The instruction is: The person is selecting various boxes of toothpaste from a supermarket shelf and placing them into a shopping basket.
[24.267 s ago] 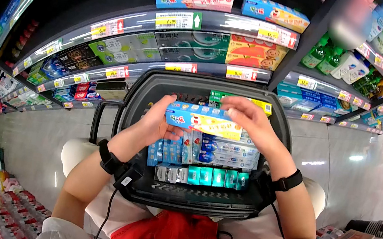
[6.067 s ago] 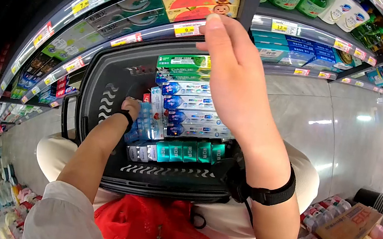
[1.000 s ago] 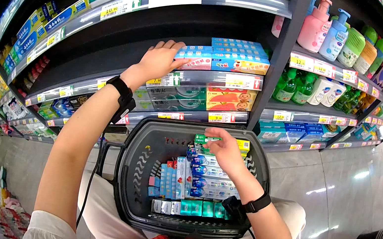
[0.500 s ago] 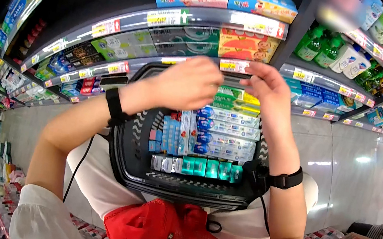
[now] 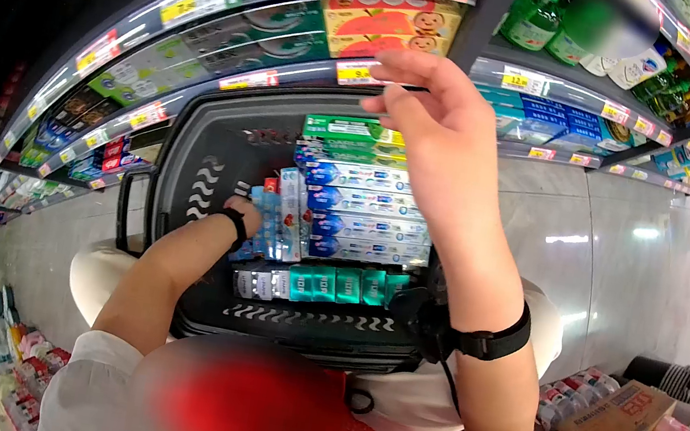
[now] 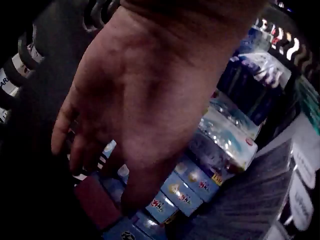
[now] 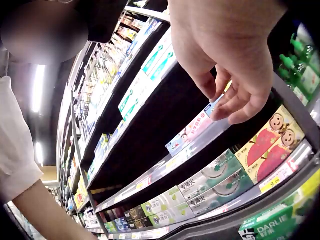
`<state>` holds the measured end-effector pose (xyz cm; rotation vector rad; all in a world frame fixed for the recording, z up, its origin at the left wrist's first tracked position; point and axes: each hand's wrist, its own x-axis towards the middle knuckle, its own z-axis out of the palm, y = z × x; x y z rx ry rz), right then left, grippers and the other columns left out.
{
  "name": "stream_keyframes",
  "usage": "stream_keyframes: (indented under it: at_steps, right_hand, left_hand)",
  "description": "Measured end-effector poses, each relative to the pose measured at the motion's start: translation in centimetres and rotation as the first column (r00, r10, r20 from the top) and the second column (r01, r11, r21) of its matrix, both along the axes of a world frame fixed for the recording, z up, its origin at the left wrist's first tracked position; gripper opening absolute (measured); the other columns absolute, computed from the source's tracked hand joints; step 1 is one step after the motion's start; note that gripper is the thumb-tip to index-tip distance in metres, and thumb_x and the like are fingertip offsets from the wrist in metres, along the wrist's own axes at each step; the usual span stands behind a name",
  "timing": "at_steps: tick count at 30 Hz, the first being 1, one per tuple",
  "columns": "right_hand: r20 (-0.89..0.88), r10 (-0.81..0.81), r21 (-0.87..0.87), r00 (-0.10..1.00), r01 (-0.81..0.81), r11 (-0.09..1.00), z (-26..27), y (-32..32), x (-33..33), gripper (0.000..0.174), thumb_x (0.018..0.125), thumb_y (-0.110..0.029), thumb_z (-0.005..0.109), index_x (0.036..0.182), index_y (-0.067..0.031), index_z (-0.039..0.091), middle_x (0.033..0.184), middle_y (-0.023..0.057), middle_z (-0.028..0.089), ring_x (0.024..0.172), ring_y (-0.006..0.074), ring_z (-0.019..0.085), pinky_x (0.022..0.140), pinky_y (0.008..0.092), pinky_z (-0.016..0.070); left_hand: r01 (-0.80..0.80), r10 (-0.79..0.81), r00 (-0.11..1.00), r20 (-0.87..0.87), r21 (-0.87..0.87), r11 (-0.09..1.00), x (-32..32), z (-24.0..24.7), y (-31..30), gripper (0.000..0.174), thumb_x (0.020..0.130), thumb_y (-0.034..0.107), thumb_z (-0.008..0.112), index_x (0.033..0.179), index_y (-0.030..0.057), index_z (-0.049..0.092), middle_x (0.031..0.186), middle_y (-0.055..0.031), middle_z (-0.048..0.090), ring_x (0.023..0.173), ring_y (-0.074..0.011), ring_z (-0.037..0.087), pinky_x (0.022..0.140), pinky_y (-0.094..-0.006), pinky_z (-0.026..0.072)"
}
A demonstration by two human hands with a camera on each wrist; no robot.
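My left hand reaches down into the black shopping basket, at its left side. In the left wrist view that hand hangs over small blue toothpaste boxes, thumb apart from the fingers. A box with a pink end lies right by the thumb tip; the fingertips are partly hidden. My right hand is raised over the basket's right back corner, fingers loosely bent around nothing. In the right wrist view, this hand overlaps a pink and blue toothpaste box on the shelf behind.
Inside the basket lie green Darlie boxes, white and blue toothpaste boxes and teal boxes. Shelves with boxes, including apple-patterned ones, rise behind. Bottles stand right of them. A carton sits at lower right.
My left hand has come from the shelf, across the basket, down among the blue boxes at its left. My right hand has risen. The view has turned, shifting the basket left.
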<state>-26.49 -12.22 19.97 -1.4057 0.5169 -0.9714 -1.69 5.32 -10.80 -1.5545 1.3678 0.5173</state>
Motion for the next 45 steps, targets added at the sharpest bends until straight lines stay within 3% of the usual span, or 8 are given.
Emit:
stream_keyframes:
  at_steps: [1, 3, 14, 25, 28, 31, 34, 45]
  right_hand:
    - [0.026, -0.009, 0.01, 1.0, 0.009, 1.0, -0.1, -0.1, 0.1, 0.02, 0.076, 0.003, 0.049, 0.096, 0.0035, 0.054, 0.089, 0.0129, 0.062, 0.07, 0.0179, 0.062, 0.063, 0.0271, 0.0481]
    - [0.019, -0.022, 0.024, 1.0, 0.021, 0.999, -0.2, -0.4, 0.0, 0.02, 0.075, 0.004, 0.049, 0.095, 0.0037, 0.054, 0.089, 0.0134, 0.062, 0.07, 0.0178, 0.062, 0.063, 0.0273, 0.048]
    - [0.06, -0.096, -0.067, 0.994, 0.1, 0.993, -1.1, -0.9, 0.6, 0.019, 0.071, 0.003, 0.05, 0.089, 0.0026, 0.055, 0.085, 0.016, 0.06, 0.066, 0.0228, 0.06, 0.064, 0.0309, 0.0472]
    - [-0.125, -0.009, -0.052, 0.992, 0.003, 0.999, -1.2, -0.4, 0.5, 0.022, 0.081, 0.001, 0.046, 0.101, 0.0049, 0.053, 0.095, 0.0122, 0.06, 0.077, 0.0156, 0.06, 0.07, 0.0258, 0.0466]
    - [-0.119, -0.036, -0.125, 0.992, 0.021, 0.992, -2.7, -0.2, 1.2, 0.02, 0.075, -0.004, 0.056, 0.094, 0.0021, 0.056, 0.085, 0.0121, 0.061, 0.074, 0.0196, 0.059, 0.068, 0.0296, 0.0468]
    - [-0.239, 0.015, -0.212, 0.971, -0.067, 0.975, -3.4, 0.7, 1.4, 0.033, 0.08, -0.024, 0.061, 0.098, 0.0034, 0.055, 0.096, 0.0157, 0.057, 0.085, 0.0227, 0.058, 0.075, 0.0325, 0.0457]
    - [-0.272, 0.163, -0.136, 0.948, -0.206, 0.969, -3.9, 2.0, 1.3, 0.046, 0.081, -0.031, 0.061, 0.106, 0.0054, 0.049, 0.096, 0.0157, 0.057, 0.087, 0.0231, 0.058, 0.075, 0.0325, 0.0465]
    - [-0.123, 0.375, 0.258, 0.919, -0.335, 0.906, -2.7, 3.6, 1.8, 0.03, 0.088, -0.019, 0.052, 0.106, 0.0031, 0.045, 0.079, 0.0081, 0.059, 0.074, 0.0136, 0.058, 0.071, 0.027, 0.0464]
  left_hand:
    - [-0.161, 0.15, 0.98, 0.13, 0.08, 0.984, -0.7, -0.4, -1.0, 0.023, 0.073, 0.029, 0.06, 0.085, 0.0106, 0.067, 0.088, -0.0052, 0.066, 0.075, -0.0222, 0.062, 0.056, -0.047, 0.0473]
    - [0.088, -0.054, 0.963, 0.264, -0.119, 0.989, -0.3, -3.6, 1.3, 0.023, 0.069, 0.031, 0.064, 0.082, 0.0131, 0.068, 0.086, -0.0047, 0.065, 0.073, -0.0218, 0.062, 0.058, -0.0465, 0.0475]
    - [-0.016, -0.014, 0.982, 0.188, 0.157, 0.987, -1.9, -1.4, -0.6, 0.026, 0.066, 0.02, 0.065, 0.09, 0.0094, 0.066, 0.091, -0.0082, 0.064, 0.081, -0.0249, 0.062, 0.065, -0.0419, 0.0487]
    - [-0.18, 0.067, 0.947, -0.313, -0.346, 0.921, -1.8, 26.2, -2.0, 0.032, 0.062, 0.024, 0.068, 0.085, 0.0014, 0.065, 0.082, -0.0184, 0.062, 0.074, -0.0338, 0.06, 0.067, -0.0382, 0.0489]
    - [-0.609, 0.218, 0.686, -0.695, -0.383, 0.695, -1.6, 31.0, -1.1, 0.032, 0.078, 0.025, 0.053, 0.094, -0.0009, 0.062, 0.078, -0.0151, 0.064, 0.067, -0.0239, 0.062, 0.061, -0.0313, 0.0492]
    - [-0.901, 0.217, 0.067, -0.974, 0.034, 0.433, -1.1, 31.6, -0.5, 0.044, 0.092, 0.032, 0.034, 0.095, -0.0056, 0.057, 0.077, -0.0128, 0.063, 0.061, -0.0186, 0.061, 0.058, -0.0269, 0.0501]
    - [-0.777, -0.062, -0.628, -0.776, 0.62, 0.113, -1.2, 27.7, 0.2, 0.049, 0.091, 0.035, 0.029, 0.094, -0.0079, 0.053, 0.071, -0.0172, 0.06, 0.062, -0.024, 0.06, 0.055, -0.0325, 0.0499]
    - [-0.806, -0.297, -0.579, -0.759, 0.588, 0.069, -2.6, 26.6, -1.1, 0.065, 0.089, 0.055, 0.018, 0.095, 0.0007, 0.054, 0.054, -0.0059, 0.049, 0.053, -0.0157, 0.048, 0.058, -0.0287, 0.0416]
